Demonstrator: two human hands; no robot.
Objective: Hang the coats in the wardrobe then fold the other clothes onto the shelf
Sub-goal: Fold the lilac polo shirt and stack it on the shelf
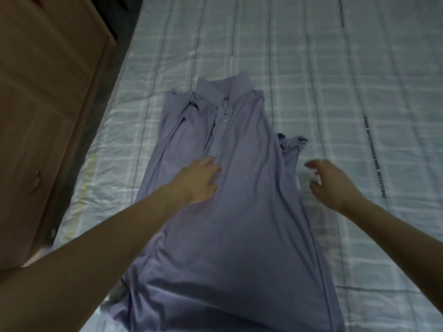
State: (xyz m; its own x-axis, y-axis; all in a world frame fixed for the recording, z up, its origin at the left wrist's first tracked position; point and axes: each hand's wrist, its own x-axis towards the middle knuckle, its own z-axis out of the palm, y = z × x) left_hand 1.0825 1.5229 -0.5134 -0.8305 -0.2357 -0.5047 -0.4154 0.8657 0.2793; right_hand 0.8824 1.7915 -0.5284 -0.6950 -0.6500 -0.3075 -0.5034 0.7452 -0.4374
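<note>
A lilac polo shirt [239, 212] lies face up along the bed, collar at the far end and hem towards me. Its left sleeve is folded in over the chest; the right sleeve [291, 146] sticks out, crumpled, at the side. My left hand [200, 180] rests flat on the shirt's front just below the button placket, fingers straight. My right hand [333, 183] hovers above the bed just right of the shirt's edge, fingers loosely spread and curled, holding nothing.
The bed [359, 92] is covered by a pale blue checked sheet. A brown wooden wardrobe [43, 104] with small round knobs stands close along the bed's left side, leaving a dark narrow gap.
</note>
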